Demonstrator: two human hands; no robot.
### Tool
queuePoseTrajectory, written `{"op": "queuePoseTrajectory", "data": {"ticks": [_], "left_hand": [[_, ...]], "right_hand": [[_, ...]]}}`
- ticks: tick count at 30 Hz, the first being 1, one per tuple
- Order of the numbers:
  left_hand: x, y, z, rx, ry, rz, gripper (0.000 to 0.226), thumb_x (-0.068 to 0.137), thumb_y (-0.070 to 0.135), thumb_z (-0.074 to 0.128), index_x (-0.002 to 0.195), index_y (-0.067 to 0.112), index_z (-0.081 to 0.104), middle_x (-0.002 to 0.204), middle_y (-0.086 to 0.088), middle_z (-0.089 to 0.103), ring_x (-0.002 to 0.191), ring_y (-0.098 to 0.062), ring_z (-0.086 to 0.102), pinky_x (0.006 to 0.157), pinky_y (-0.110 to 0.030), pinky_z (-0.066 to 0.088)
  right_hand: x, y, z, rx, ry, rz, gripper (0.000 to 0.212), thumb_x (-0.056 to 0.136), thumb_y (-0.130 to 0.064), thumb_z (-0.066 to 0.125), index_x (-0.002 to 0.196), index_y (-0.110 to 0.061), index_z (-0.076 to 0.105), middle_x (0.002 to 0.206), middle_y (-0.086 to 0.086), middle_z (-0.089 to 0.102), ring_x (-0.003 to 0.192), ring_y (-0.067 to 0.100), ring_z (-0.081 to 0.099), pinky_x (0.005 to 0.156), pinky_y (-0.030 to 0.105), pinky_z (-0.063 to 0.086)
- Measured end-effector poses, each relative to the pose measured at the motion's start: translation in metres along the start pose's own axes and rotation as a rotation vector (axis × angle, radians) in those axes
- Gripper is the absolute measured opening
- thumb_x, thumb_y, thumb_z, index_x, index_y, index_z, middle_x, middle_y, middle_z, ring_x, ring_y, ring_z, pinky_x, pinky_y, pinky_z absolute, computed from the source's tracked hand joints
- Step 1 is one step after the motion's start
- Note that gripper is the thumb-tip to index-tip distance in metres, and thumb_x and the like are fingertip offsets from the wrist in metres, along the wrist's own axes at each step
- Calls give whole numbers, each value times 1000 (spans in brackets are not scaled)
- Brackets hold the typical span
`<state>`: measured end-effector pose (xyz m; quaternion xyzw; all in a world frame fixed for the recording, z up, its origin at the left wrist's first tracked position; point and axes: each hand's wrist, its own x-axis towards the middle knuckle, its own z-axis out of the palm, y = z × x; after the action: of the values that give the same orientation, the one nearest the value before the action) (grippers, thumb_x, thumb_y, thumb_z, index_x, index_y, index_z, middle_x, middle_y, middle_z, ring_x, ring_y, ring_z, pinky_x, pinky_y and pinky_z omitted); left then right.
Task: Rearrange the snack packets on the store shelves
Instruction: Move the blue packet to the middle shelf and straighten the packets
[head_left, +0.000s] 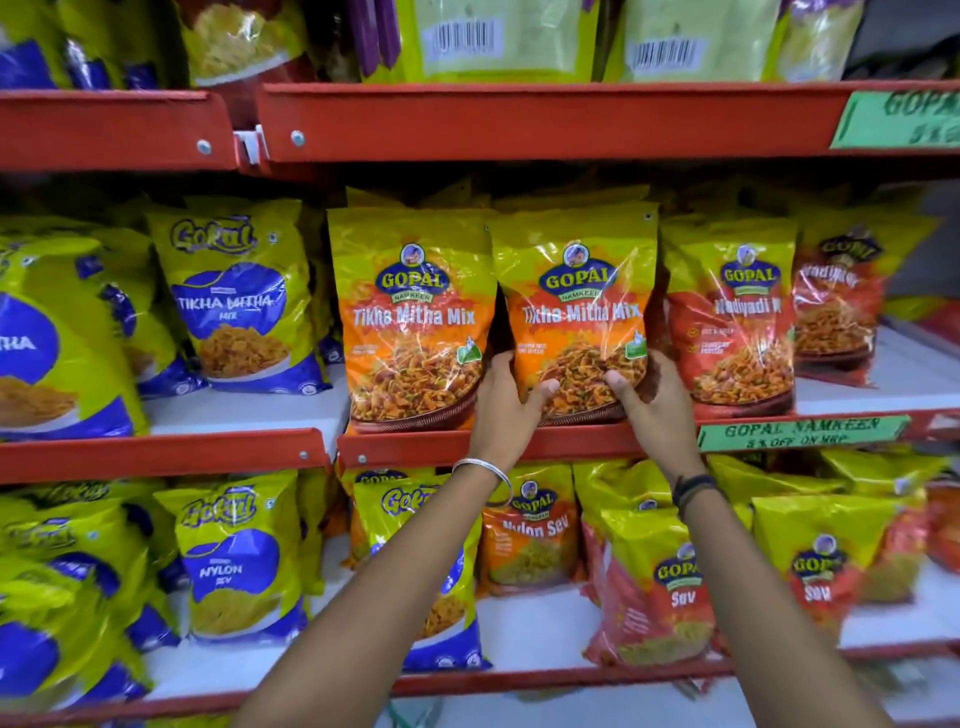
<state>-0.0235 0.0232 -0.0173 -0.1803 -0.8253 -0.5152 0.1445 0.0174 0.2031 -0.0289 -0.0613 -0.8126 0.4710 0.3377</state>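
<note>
An orange and yellow Gopal Tikha Mitha Mix packet (574, 291) stands upright on the middle shelf (571, 441). My left hand (506, 402) grips its lower left corner and my right hand (652, 397) grips its lower right corner. A second Tikha Mitha Mix packet (413, 312) stands touching it on the left. On the right stands a red and yellow Gopal Nadiyadi Mix packet (732, 317).
Yellow and blue Gokul packets (236, 291) fill the left of the middle shelf. The lower shelf (545, 675) holds Gokul Nylon Sev (234, 566) and Gopal Sev packets (660, 582). The red upper shelf edge (519, 122) hangs close above. A green price label (800, 431) sits on the shelf rail.
</note>
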Motion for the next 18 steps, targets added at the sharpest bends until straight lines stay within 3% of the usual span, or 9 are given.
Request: {"op": "queuePoseTrajectory", "data": {"ticks": [2,4,6,9,12,15,16,18], "left_hand": [[-18,-2,-10,-94,40,68,52,88,32,63,131,10,43,127,-7,57,113,-14,55,92,-32,50],[-46,-19,-25,-217,170,180,32,90,23,60,119,9,54,116,-8,61,105,-14,60,86,-30,53],[-79,-52,-40,-236,320,211,18,91,24,54,107,16,57,102,-7,60,95,-17,61,81,-34,53],[-128,-128,-53,-185,403,-23,14,86,37,50,99,36,49,95,-2,56,90,-15,56,81,-40,50],[-165,-191,-52,-124,325,-259,38,75,43,52,109,27,47,109,-9,53,101,-25,53,93,-52,46],[-182,-248,-43,-13,151,-467,83,63,45,60,131,3,37,125,-11,40,121,-35,44,107,-52,37],[-183,-267,-41,-6,105,-551,93,58,43,65,135,3,32,128,-10,37,125,-35,43,107,-53,37],[-179,-289,-41,-84,21,-635,97,50,30,76,135,17,33,132,-11,44,123,-31,50,103,-54,44]], "right_hand": [[-24,-6,6,97,197,-36,47,89,-32,64,129,-12,49,129,7,55,120,18,51,102,30,42],[-61,-11,17,227,268,-107,24,92,-20,61,115,-16,56,113,2,60,107,14,57,94,22,44],[-101,-2,33,286,158,-103,14,91,-18,57,105,-20,58,100,-2,64,95,7,59,85,17,46],[-157,26,72,289,-127,24,12,86,-21,58,97,-19,61,92,0,66,83,1,60,74,13,46],[-190,60,119,285,-321,220,19,82,-23,61,99,-27,55,97,2,65,84,1,62,71,9,45],[-208,92,164,253,-509,410,49,81,-23,74,122,-23,46,126,3,54,114,17,55,93,24,47],[-212,100,176,254,-575,451,64,80,-24,75,133,-17,40,134,2,50,122,17,51,99,27,45],[-214,105,192,294,-683,470,78,76,-23,79,140,-16,34,137,-3,51,124,10,53,95,18,47]]}}
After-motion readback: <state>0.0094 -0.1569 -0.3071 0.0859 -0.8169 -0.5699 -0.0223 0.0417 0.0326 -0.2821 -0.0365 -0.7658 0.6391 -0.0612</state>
